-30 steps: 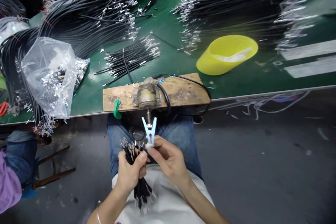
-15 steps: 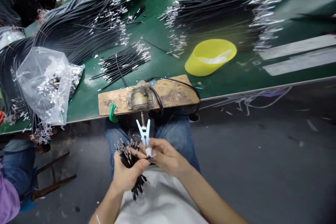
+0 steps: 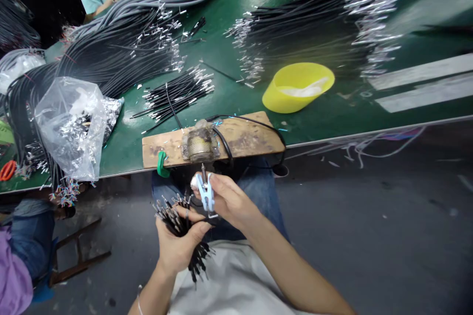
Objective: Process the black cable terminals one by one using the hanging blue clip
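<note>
My left hand [image 3: 177, 246] is wrapped round a bundle of short black cables [image 3: 197, 261] with metal-tipped ends, held above my lap. One cable end sticks out to the right between its thumb and fingers. My right hand [image 3: 231, 199] is closed by a light blue clip [image 3: 205, 194], its fingers partly behind it, with something white at the fingertips. The clip is at the thin metal rod [image 3: 203, 172] that points down from a round motor-like device [image 3: 200, 143]. That device sits on a wooden board [image 3: 251, 135] at the table's edge.
On the green table [image 3: 218, 49] lie a small cable pile [image 3: 179, 93], long grey cables [image 3: 125, 29], black cables [image 3: 306, 12], a yellow container [image 3: 281, 96] and a plastic bag [image 3: 70, 123]. A green clamp [image 3: 161, 165] grips the board. Two other people are partly visible at left.
My right hand has moved up and away from the cable end at my left hand, to the clip and rod. My left hand still holds the bundle. The view has shifted slightly.
</note>
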`<state>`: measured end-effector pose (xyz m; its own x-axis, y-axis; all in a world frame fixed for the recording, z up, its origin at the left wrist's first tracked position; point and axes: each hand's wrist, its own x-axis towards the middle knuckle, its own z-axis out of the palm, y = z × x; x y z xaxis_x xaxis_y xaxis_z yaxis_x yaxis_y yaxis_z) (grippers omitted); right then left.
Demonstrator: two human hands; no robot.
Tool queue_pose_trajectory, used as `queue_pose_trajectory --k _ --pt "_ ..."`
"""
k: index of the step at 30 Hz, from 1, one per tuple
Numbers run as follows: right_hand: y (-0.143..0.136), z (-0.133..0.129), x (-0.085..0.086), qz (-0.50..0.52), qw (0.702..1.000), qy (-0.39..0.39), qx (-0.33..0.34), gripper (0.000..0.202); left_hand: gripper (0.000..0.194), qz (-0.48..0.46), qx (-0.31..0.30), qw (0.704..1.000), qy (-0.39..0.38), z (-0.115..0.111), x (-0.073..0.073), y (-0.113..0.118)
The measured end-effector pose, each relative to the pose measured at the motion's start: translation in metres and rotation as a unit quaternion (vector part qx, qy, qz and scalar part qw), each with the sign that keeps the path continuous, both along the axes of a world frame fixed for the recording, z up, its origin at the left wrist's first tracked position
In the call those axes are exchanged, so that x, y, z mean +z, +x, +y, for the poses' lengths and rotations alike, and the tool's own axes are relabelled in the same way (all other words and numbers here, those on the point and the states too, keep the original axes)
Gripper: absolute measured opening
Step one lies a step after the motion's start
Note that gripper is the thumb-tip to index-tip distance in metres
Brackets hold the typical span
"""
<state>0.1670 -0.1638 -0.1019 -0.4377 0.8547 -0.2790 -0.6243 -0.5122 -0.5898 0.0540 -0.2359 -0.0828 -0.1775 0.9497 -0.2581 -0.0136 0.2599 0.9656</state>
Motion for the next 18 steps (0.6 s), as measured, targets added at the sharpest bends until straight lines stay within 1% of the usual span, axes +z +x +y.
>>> queue_pose_trajectory --k 3,6,8,11,13,15,17,18 --pt "-0.005 -0.002 -0.001 0.043 0.998 -0.033 -0.018 0.038 0.020 -0.004 0.000 1.000 -0.012 0.004 -0.002 0.002" --pt "-0.006 -0.002 -0.004 0.067 0.997 -0.044 0.005 0.040 0.020 -0.002 -0.006 0.999 -0.038 0.005 -0.004 0.003" --pt "-0.005 -0.004 -0.010 0.071 0.996 -0.057 0.008 0.042 0.021 0.001 -0.004 0.999 -0.043 0.004 -0.005 0.002" --pt "0.002 -0.007 -0.023 0.060 0.996 -0.061 -0.006 0.042 0.019 0.011 0.011 0.999 -0.038 0.001 -0.004 0.001" --pt "0.009 -0.012 -0.032 0.030 0.999 -0.038 -0.021 0.041 0.017 0.017 0.014 0.999 -0.038 -0.001 -0.003 0.001" --pt "0.017 -0.020 -0.038 -0.034 0.998 0.005 -0.053 0.036 0.014 0.019 0.007 0.999 -0.040 -0.002 -0.001 0.001" --pt "0.023 -0.028 -0.040 -0.127 0.984 0.070 -0.100 0.028 0.012 0.018 -0.006 0.999 -0.044 -0.001 -0.001 0.001" --pt "0.025 -0.032 -0.039 -0.176 0.970 0.112 -0.126 0.024 0.011 0.017 -0.013 0.999 -0.048 -0.001 -0.001 0.001"
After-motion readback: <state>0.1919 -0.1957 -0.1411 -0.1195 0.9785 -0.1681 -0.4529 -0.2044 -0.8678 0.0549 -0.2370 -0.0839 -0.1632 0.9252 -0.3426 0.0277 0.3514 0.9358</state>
